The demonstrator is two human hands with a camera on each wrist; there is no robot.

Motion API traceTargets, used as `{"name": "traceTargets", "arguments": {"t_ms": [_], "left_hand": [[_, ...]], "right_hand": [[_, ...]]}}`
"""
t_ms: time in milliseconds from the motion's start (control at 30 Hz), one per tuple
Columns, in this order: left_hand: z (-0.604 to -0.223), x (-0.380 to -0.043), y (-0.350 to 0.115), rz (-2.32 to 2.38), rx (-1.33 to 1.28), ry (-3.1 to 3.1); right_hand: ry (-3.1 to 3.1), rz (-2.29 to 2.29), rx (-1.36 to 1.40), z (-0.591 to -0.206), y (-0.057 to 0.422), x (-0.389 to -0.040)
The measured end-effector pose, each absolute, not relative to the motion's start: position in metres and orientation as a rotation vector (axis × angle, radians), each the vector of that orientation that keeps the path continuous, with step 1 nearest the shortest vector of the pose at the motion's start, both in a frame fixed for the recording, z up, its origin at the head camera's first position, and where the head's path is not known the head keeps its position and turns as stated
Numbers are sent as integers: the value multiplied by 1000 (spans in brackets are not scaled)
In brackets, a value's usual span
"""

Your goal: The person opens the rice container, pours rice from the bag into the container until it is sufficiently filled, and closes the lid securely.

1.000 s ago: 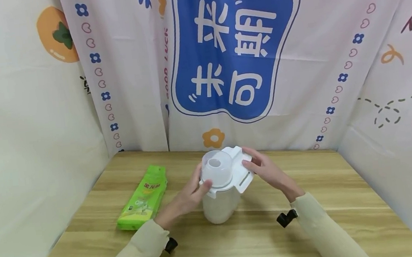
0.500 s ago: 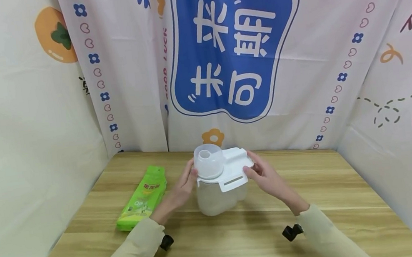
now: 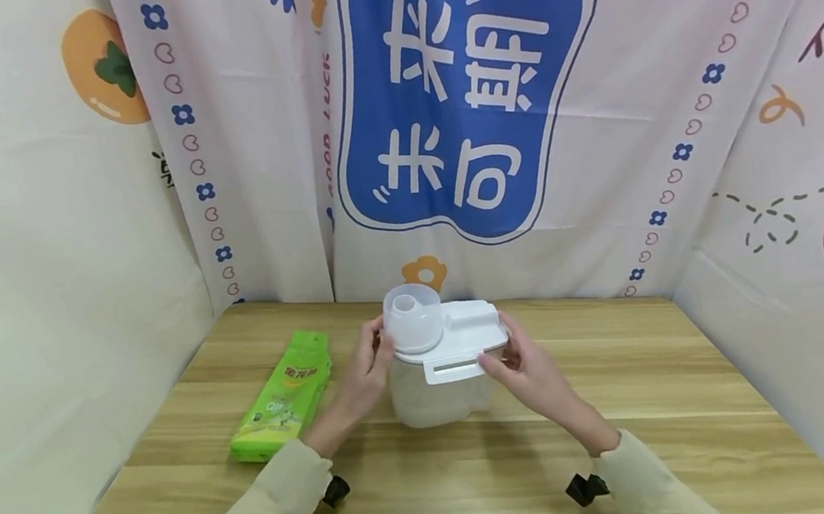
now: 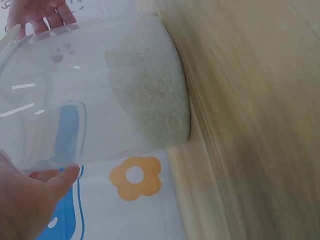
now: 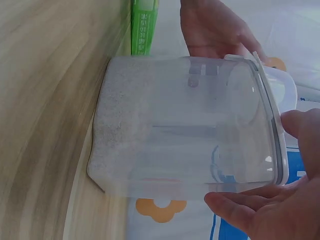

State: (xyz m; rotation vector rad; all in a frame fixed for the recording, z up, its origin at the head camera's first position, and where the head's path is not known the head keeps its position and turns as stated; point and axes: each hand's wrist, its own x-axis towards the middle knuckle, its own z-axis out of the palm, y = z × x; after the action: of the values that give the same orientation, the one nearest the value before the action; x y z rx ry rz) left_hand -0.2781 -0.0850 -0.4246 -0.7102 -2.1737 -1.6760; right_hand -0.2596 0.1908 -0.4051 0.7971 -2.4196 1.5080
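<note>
Between my two hands stands a translucent storage container, upright, with pale grains in its lower part in both wrist views. Its white lid carries a clear round cap at the left and a slotted flap at the front. My left hand grips the left side, thumb near the cap. At the right end my right hand holds the container, its thumb on the flap's edge and fingers behind. In the right wrist view, the container base appears to rest on the table.
A green packet lies on the wooden table to the left of the container, beyond my left forearm. Printed cloth hangs behind the table and along both sides.
The container has turned so its flap side faces me, and shifted slightly left and back. Both hands have stayed on it, the right thumb moving onto the flap. The green packet has not moved.
</note>
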Motion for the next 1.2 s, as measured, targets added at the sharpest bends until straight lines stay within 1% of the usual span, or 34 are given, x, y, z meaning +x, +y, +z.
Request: {"name": "traceTargets", "arguments": {"t_ms": [167, 300, 433, 567, 900, 1200], "left_hand": [[-423, -274, -76, -1677, -649, -2212], [-420, -272, -75, -1727, -558, -2236], [-416, -275, -82, -1750, -524, -2316], [-411, -282, -90, -1768, -556, -2401], [-416, -290, -89, -1840, -797, -2378], [-423, -287, -83, -1834, -831, -2346]], "right_hand": [[-2416, 1535, 780, -402, 188, -253], [-2420, 1521, 755, -391, 180, -242], [-2431, 1486, 729, -377, 176, -234], [-2447, 1446, 713, -372, 176, -233], [-2496, 1416, 764, -373, 185, -236], [-2533, 1415, 737, -374, 186, -236]]}}
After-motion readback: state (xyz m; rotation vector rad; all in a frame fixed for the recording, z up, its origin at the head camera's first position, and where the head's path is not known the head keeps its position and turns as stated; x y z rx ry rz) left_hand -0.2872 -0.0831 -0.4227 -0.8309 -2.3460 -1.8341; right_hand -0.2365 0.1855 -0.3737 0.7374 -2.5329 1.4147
